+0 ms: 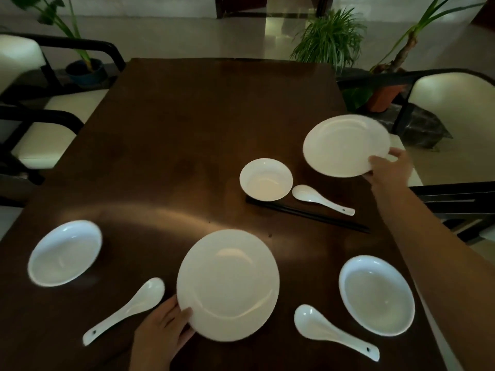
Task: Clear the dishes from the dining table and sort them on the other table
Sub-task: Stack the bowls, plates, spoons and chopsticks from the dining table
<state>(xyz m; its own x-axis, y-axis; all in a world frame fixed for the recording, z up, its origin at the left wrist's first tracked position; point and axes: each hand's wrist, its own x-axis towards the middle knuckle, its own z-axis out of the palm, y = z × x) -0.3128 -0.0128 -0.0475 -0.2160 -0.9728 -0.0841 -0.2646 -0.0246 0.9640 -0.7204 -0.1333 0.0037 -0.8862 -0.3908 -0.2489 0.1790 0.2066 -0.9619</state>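
White near plate (227, 285) sits pinched at its rim by my left hand (163, 330). My right hand (388, 170) grips the far plate (345, 145) over the wooden table (174, 156).

Dark brown wooden dining table (174, 135), glossy, with a broad pale reflection across its near half. Black-framed chairs with cream cushions along both sides: two at left (40, 145), one at right (452, 103). Pale polished floor (203, 36) beyond, dimly lit; leafy plant in blue pot (85, 72) at far left, grassy green plant (329, 41) past the far edge, tall-stemmed plant in terracotta pot (385, 96) at far right.
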